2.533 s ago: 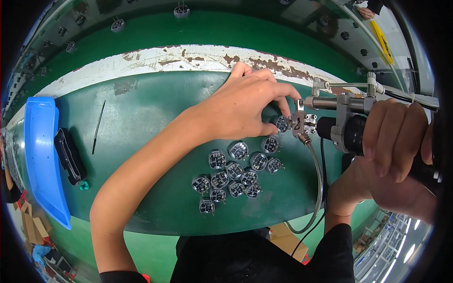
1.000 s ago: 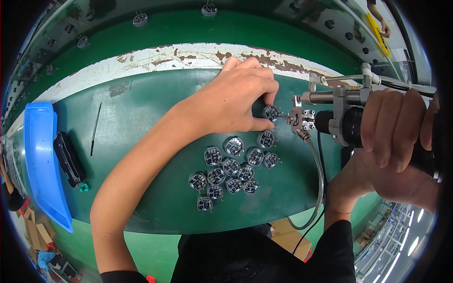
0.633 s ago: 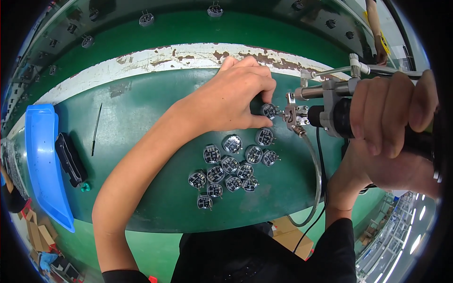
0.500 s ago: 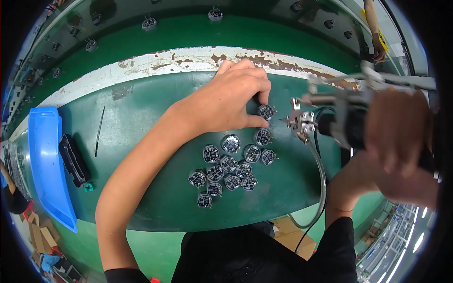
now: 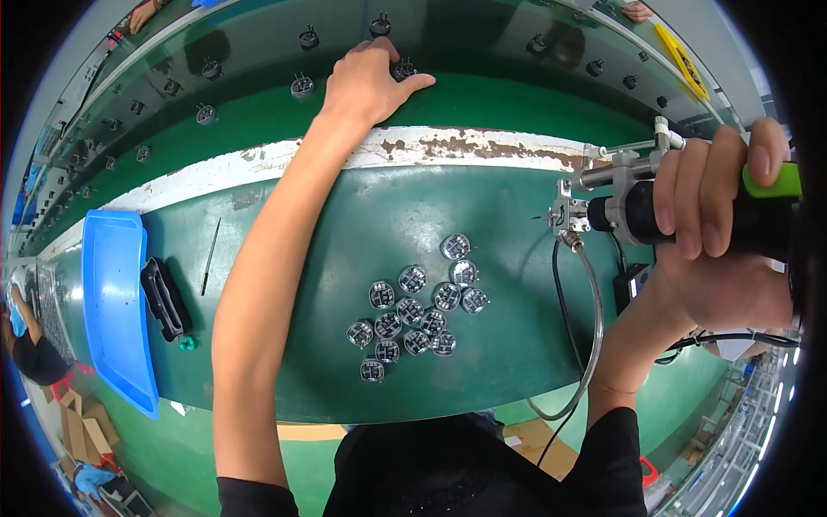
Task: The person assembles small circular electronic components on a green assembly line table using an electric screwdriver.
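My left hand (image 5: 366, 84) reaches over the far green belt. Its thumb is spread from the fingers around a small round electronic part (image 5: 405, 69) with pins; no firm grip shows. My right hand (image 5: 711, 207) is wrapped around a black power screwdriver (image 5: 631, 211) with a green piece at its end. A metal head (image 5: 567, 211) with a thin tip pointing left is fixed to the screwdriver, and a clear hose (image 5: 594, 319) hangs from it. Several round silver-rimmed parts with circuit boards (image 5: 410, 310) lie grouped on the green table (image 5: 508, 345), apart from both hands.
A worn white rail (image 5: 465, 145) divides table and belt. More round parts (image 5: 301, 86) stand along the belt. At left are a blue tray (image 5: 121, 319), a black case (image 5: 165, 297) and a thin rod (image 5: 209, 258). Another person's hand (image 5: 142, 15) shows at the far left.
My left hand has left the round part beside the screwdriver tip, which now lies on the table, and moved across the rail to one on the belt. My right hand keeps its hold on the screwdriver.
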Demonstrator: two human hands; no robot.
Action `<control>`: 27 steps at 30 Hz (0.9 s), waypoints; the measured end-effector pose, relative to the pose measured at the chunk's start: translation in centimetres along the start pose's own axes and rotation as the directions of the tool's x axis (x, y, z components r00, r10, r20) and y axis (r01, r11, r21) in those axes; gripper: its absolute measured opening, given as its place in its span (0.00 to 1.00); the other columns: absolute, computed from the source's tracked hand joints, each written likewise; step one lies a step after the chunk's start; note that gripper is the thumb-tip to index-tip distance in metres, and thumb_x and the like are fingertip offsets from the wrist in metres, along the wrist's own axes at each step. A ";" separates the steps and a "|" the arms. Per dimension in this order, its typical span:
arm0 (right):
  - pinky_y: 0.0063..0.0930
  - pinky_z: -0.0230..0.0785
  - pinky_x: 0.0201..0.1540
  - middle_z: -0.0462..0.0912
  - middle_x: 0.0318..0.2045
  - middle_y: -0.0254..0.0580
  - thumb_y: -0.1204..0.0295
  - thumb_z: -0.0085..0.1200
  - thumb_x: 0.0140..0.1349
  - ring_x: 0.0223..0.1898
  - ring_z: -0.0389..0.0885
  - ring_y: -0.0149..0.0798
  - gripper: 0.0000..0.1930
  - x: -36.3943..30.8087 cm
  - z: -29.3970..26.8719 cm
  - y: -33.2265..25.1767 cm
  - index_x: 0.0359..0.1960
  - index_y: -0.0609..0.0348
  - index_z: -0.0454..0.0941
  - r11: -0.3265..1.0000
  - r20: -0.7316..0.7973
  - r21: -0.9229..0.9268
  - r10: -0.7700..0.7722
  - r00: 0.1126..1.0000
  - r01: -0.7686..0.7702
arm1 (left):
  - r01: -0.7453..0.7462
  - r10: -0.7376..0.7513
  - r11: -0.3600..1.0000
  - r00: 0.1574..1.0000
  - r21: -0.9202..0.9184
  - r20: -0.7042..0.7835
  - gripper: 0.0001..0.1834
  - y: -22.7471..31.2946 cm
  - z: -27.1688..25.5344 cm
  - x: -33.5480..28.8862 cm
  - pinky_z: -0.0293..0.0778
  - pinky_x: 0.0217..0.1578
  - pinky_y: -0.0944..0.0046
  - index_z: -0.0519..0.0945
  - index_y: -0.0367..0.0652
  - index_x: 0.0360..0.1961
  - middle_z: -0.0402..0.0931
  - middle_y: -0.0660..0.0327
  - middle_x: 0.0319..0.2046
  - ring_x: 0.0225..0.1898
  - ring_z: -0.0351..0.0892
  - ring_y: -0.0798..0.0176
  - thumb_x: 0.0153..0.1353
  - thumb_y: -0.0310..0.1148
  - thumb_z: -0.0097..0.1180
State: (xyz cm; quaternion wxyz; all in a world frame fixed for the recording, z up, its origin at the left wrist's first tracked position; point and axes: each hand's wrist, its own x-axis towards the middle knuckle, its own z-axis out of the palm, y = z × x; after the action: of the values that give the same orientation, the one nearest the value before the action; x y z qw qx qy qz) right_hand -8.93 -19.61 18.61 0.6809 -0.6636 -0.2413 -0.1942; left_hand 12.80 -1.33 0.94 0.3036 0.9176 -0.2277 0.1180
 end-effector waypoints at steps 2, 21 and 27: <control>0.17 0.71 0.21 0.83 0.25 0.34 0.35 0.59 0.62 0.20 0.80 0.23 0.31 -0.3 -0.2 -0.3 0.38 0.53 0.71 1.000 -0.004 -0.001 -0.006 1.000 0.006 | 0.033 -0.026 0.998 0.993 -0.062 0.116 0.25 0.1 0.4 0.3 0.81 0.50 0.50 0.85 0.36 0.43 0.86 0.49 0.41 0.51 0.86 0.45 0.56 0.47 0.73; 0.17 0.70 0.21 0.81 0.24 0.32 0.34 0.59 0.61 0.20 0.78 0.23 0.32 -1.2 4.5 3.3 0.38 0.53 0.71 0.995 0.012 0.001 0.097 0.995 -0.097 | -0.295 0.527 0.785 0.780 -0.545 0.336 0.17 3.8 -3.1 -12.3 0.56 0.62 0.53 0.86 0.48 0.37 0.81 0.69 0.45 0.53 0.72 0.60 0.48 0.38 0.78; 0.17 0.70 0.21 0.80 0.24 0.32 0.34 0.59 0.61 0.19 0.78 0.23 0.32 -1.0 4.2 4.3 0.38 0.53 0.71 0.992 0.047 0.004 0.125 0.991 -0.126 | -0.310 0.532 0.773 0.791 -0.553 0.301 0.17 3.6 -2.5 -12.4 0.57 0.62 0.53 0.85 0.47 0.37 0.81 0.69 0.45 0.53 0.72 0.60 0.48 0.39 0.78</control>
State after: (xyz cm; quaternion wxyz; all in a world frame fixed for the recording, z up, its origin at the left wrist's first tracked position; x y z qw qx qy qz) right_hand -7.50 -15.29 14.59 0.6883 -0.6794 -0.2155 -0.1347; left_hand 0.04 1.97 0.35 0.4239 0.7384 -0.5173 -0.0859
